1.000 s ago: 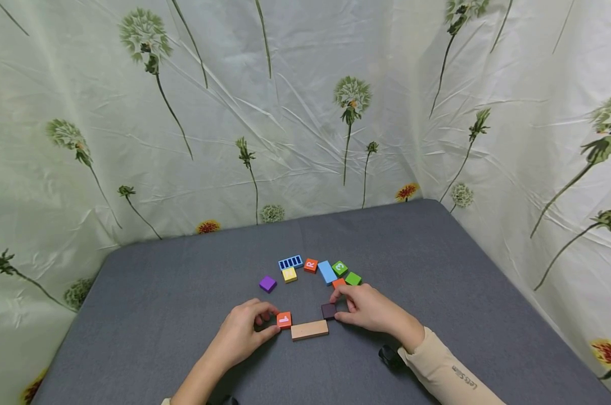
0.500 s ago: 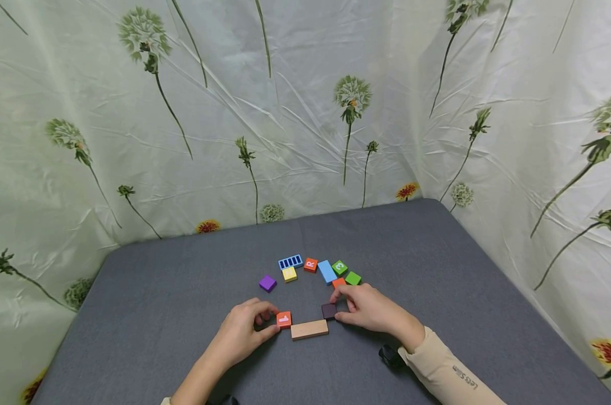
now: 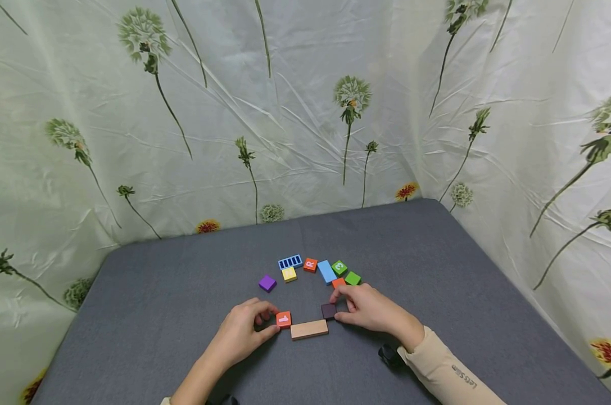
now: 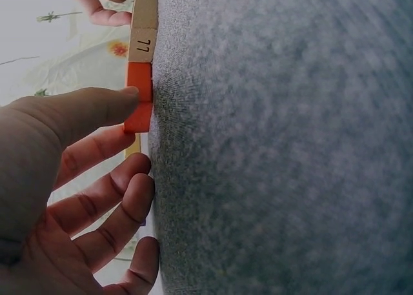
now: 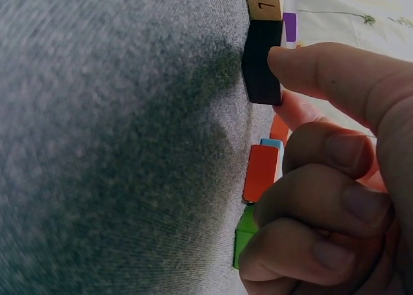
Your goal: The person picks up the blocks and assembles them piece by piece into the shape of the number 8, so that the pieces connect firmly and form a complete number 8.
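Note:
My left hand (image 3: 243,332) pinches a red block (image 3: 283,319) with a white mark on top, thumb on the near side and index finger on the far side. In the left wrist view that red block (image 4: 138,96) lies on the cloth against the end of a long bare-wood block (image 3: 309,330). At the other end of the wood block, my right hand (image 3: 370,308) pinches a dark, almost black block (image 3: 328,311). The right wrist view shows my thumb on the dark block (image 5: 263,62), which meets the numbered end of the wood block (image 5: 263,2).
Beyond my hands lie a purple block (image 3: 267,283), a yellow block (image 3: 289,274), a barred blue block (image 3: 290,262), a red R block (image 3: 310,265), a light blue block (image 3: 327,271), and green blocks (image 3: 339,267). An orange-red block (image 3: 338,283) sits by my right fingers.

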